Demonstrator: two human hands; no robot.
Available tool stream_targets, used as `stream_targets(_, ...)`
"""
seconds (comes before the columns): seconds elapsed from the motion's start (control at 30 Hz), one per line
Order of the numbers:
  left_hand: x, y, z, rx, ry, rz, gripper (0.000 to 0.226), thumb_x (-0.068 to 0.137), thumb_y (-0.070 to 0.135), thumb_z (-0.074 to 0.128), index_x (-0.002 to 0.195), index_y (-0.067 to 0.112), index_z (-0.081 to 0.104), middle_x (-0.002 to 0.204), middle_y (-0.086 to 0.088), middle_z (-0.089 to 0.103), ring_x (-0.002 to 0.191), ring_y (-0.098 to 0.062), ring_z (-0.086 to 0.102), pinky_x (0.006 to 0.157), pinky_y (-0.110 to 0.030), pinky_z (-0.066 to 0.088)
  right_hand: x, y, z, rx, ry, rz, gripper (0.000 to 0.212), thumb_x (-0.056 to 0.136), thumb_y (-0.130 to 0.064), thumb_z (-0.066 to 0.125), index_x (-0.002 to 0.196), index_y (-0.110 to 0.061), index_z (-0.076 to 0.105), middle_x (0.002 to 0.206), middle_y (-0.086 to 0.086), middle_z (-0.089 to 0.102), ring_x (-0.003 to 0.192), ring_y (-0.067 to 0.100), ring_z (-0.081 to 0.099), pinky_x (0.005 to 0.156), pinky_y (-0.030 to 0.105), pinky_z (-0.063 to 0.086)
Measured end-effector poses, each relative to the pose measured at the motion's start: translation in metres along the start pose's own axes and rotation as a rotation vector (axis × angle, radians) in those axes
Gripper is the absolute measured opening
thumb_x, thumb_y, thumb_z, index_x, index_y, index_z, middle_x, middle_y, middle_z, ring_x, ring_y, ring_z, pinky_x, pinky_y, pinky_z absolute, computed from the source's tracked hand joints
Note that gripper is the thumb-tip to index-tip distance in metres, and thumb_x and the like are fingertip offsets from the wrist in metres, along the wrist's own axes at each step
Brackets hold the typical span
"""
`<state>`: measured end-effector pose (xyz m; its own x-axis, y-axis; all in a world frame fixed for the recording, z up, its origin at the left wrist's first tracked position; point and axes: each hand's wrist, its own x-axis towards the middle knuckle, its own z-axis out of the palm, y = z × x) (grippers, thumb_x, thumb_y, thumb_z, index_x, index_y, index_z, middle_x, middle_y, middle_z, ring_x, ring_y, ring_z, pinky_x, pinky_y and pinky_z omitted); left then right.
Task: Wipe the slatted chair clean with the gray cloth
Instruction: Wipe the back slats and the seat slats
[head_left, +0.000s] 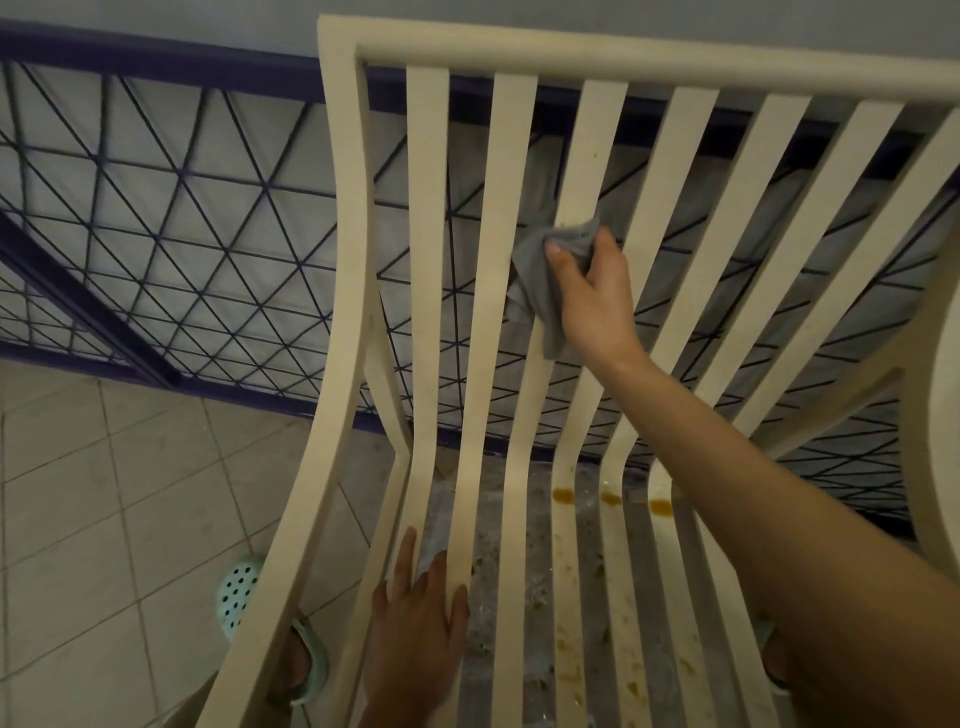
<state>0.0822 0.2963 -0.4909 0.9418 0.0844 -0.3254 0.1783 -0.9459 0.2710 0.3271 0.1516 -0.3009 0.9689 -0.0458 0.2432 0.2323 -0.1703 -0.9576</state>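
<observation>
Your right hand (592, 291) reaches toward twelve o'clock, arm outstretched, fingers bunched in a grip. Your left hand (415, 623) lies flat at six o'clock, fingers straight.

My right hand (592, 291) grips the gray cloth (545, 275) bunched against a backrest slat of the cream slatted chair (337, 260), partway up. My left hand (415, 623) rests flat, fingers straight, on the seat slats at the left. Brown stains (563, 496) dot the seat slats near the bend. Dark railing (182, 208) behind; tiled floor (78, 519) below.
</observation>
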Motion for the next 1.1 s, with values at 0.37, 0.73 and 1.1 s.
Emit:
stream_targets(0.37, 0.001, -0.003, 0.007, 0.008, 0.025, 0.005, 0.062, 0.091, 0.057, 0.001, 0.149, 0.04, 0.014, 0.162, 0.009, -0.003, 0.143, -0.008, -0.028, 0.115, -0.041, 0.022, 0.032, -0.029, 0.003, 0.056, 0.106, -0.107, 0.024, 0.103, -0.018, 0.042, 0.119, -0.003, 0.052, 0.103, -0.001, 0.06, 0.095, 0.003, 0.059, 0.084, 0.014, 0.048)
stream_targets(0.73, -0.001, -0.003, 0.002, -0.038, 0.025, 0.017, 0.057, 0.094, 0.056, 0.006, 0.149, 0.042, 0.011, 0.162, 0.012, -0.003, 0.143, -0.007, -0.027, 0.116, -0.041, 0.022, -0.009, 0.024, 0.019, 0.091, 0.14, 0.009, 0.027, 0.104, -0.018, 0.037, 0.123, -0.004, 0.052, 0.109, 0.004, 0.061, 0.097, 0.006, 0.059, 0.082, 0.014, 0.046)
stream_targets(1.1, -0.002, -0.001, 0.0, -0.017, 0.008, -0.006, 0.056, 0.096, 0.055, 0.012, 0.15, 0.04, 0.012, 0.162, 0.01, -0.008, 0.142, -0.008, -0.028, 0.117, -0.042, 0.022, -0.047, 0.08, 0.032, 0.104, 0.135, 0.136, 0.029, 0.103, -0.025, 0.041, 0.124, -0.006, 0.052, 0.111, 0.007, 0.063, 0.103, 0.015, 0.061, 0.084, 0.019, 0.049)
